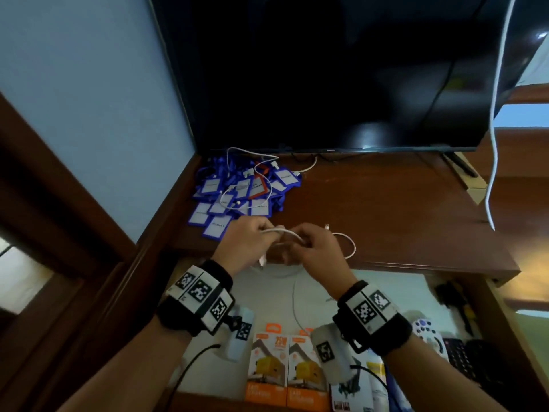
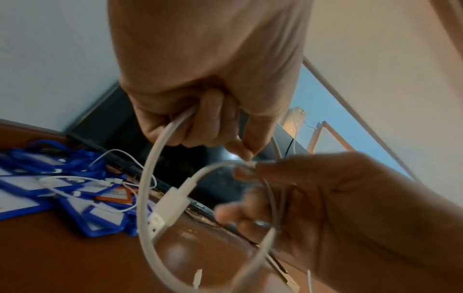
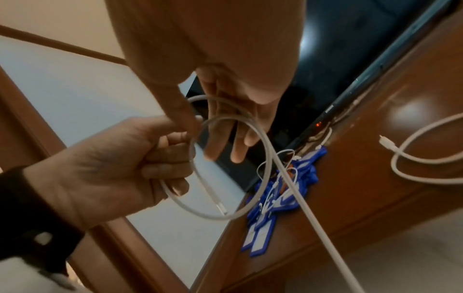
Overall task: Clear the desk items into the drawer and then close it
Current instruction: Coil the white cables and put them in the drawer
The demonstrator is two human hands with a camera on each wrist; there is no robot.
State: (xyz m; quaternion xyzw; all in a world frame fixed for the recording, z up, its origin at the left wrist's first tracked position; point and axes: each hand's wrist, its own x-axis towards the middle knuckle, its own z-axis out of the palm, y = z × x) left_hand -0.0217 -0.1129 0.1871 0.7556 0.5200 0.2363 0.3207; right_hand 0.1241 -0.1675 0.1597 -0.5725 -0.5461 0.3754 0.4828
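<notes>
Both hands hold one white charging cable (image 1: 282, 231) above the desk's front edge, over the open drawer (image 1: 395, 289). My left hand (image 1: 246, 243) grips a coiled loop of it (image 3: 225, 214) in curled fingers (image 2: 200, 123). My right hand (image 1: 315, 248) pinches the same cable between thumb and fingers (image 3: 223, 138). The cable's USB plug (image 2: 170, 204) hangs inside the loop, and a free length (image 3: 313, 228) trails downward. A second white cable (image 1: 350, 245) lies looped on the desk to the right. Blue badge holders (image 1: 243, 191) with thin white cables on top are piled at the back left.
A dark TV (image 1: 326, 69) stands at the back of the brown desk (image 1: 401, 209). The drawer holds orange charger boxes (image 1: 267, 367), a white cable (image 1: 294, 307), a white game controller (image 1: 427, 331) and dark items at its right. A white cord (image 1: 493, 144) hangs at right.
</notes>
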